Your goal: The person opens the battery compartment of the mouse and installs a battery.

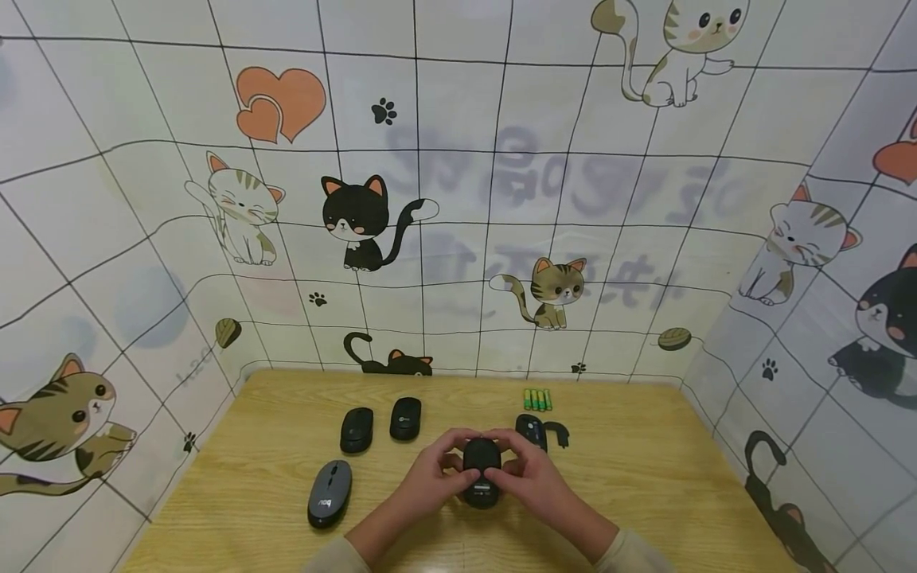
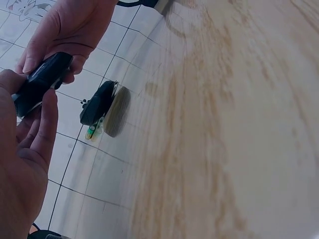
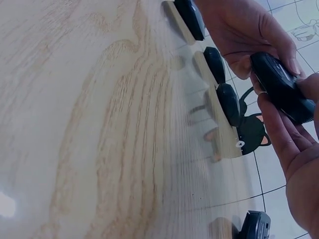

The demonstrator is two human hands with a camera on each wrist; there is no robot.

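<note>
Both hands hold a black computer mouse (image 1: pixel 482 452) above the near middle of the table. My left hand (image 1: pixel 433 471) grips its left side, thumb on top, and my right hand (image 1: pixel 537 473) grips the right side the same way. In the left wrist view the mouse (image 2: pixel 42 82) is raised off the tabletop, pinched between thumbs and fingers. The right wrist view also shows the mouse (image 3: pixel 281 87) between both hands; its underside is mostly hidden by the fingers.
Behind my right hand lie another dark mouse (image 1: pixel 531 430), a curved black piece (image 1: pixel 557 434) and several green batteries (image 1: pixel 537 399). To the left are a grey-topped mouse (image 1: pixel 330 493) and two black mice (image 1: pixel 357 430) (image 1: pixel 406 419). Cat-patterned sheets enclose the wooden table (image 1: pixel 251 461).
</note>
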